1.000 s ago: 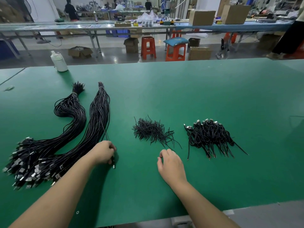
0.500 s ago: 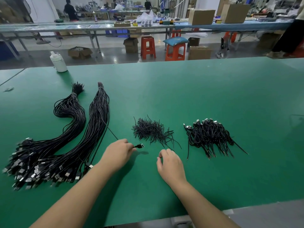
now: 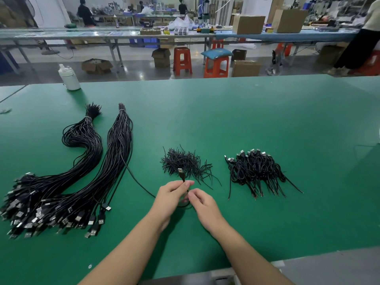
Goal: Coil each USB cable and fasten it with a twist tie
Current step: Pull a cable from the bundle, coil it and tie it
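Green factory worktable is filling the view. Left hand is pinching one black USB cable just below its plug, which is pointing up. Right hand, fingers curled, is pinching the same cable beside it. Twist ties are lying just beyond; coiled cables are lying right, loose bundles left.

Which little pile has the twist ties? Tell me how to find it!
Look at the green table. Three black heaps lie across it; the twist ties are the middle one, just beyond the hands. They're short, thin and spiky, with no metal plugs, unlike the cable heaps beside them.
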`<state>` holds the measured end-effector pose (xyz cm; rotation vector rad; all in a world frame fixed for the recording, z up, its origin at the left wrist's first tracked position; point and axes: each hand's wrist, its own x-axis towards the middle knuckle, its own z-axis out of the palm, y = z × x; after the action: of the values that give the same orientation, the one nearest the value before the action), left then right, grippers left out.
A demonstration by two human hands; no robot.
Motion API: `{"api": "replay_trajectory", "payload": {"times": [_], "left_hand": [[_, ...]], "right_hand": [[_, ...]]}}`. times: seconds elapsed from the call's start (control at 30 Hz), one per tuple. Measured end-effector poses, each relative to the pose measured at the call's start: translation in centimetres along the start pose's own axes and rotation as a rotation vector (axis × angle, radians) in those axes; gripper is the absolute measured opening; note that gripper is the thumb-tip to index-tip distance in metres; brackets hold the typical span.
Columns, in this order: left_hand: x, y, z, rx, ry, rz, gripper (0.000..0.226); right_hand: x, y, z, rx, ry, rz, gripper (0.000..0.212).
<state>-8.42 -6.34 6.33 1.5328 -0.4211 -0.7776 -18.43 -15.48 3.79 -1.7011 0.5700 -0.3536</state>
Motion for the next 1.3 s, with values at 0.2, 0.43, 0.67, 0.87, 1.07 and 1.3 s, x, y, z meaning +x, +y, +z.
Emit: {"api": "replay_trajectory", "payload": {"times": [0.2,0.43,0.67,0.87,1.07,1.3], "left_hand": [[0.0,1.3,-1.3,-0.036,-0.216,-0.003,0.042],[-0.3,2.7,-2.6,-0.006,-0.365,-0.044,0.046],[-0.8,6.2,-3.2,-0.122,-0.105,0.261,0.044],[-2.0,11.2,-7.6,-0.417,-0.503,-0.078,0.042],[-2.7,7.0,-6.5,0.521,-0.529,-0.330,0.041],[-0.1,3.7,-4.8,-0.234,-0.004,0.027,0.038]], "right_hand": [[-0.4,-2.3,0.2,0.002,-0.072,-0.089,0.025],[-0.7,-3.9,0.0,-0.033,-0.155,-0.119,0.026],[-1.2,-5.2,2.1,0.103,-0.311,0.057,0.038],[-1.0,-5.1,2.0,0.181,-0.246,0.200,0.042],[0.3,-7.6,1.8,0.156,-0.183,0.171,0.042],[-1.0,-7.6,2.8,0.145,-0.266,0.155,0.042]]}}
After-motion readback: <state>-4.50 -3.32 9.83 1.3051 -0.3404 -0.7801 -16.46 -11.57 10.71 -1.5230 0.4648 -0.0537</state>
